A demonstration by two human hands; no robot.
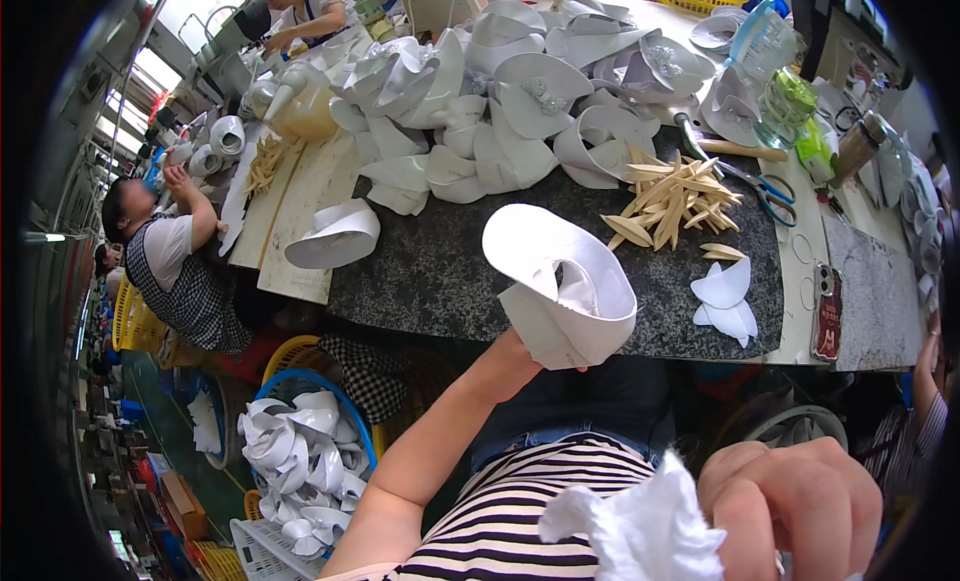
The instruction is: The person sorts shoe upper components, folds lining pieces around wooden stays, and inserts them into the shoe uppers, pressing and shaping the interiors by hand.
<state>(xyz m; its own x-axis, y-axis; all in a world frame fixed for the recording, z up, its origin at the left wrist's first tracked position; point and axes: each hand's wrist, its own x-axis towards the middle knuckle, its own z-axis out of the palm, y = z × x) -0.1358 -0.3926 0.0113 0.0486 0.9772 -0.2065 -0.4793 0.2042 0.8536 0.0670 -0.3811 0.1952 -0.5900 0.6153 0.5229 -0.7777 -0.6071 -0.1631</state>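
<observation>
My left hand (512, 363) grips a white, curved shoe upper (590, 316) from below, just over the table's near edge. Most of that hand's fingers are hidden behind the upper, whose wide loop faces up. Close to the camera at lower right, my right hand (810, 496) is closed on a crumpled white cloth (650, 526). The cloth hangs out on the side toward my striped shirt, and the hand is apart from the upper. On the dark mat (420, 281), another white upper (335, 236) lies alone to the left.
A heap of white uppers (510, 151), some with sparkly ornaments, covers the far side. Tan pointed slips (675, 201) lie beside blue-handled scissors (775, 199) and a hammer (740, 149). White cut pieces (725, 306) and a phone (827, 316) are rightward. A blue-rimmed basket (310, 451) stands lower left; co-workers sit beyond.
</observation>
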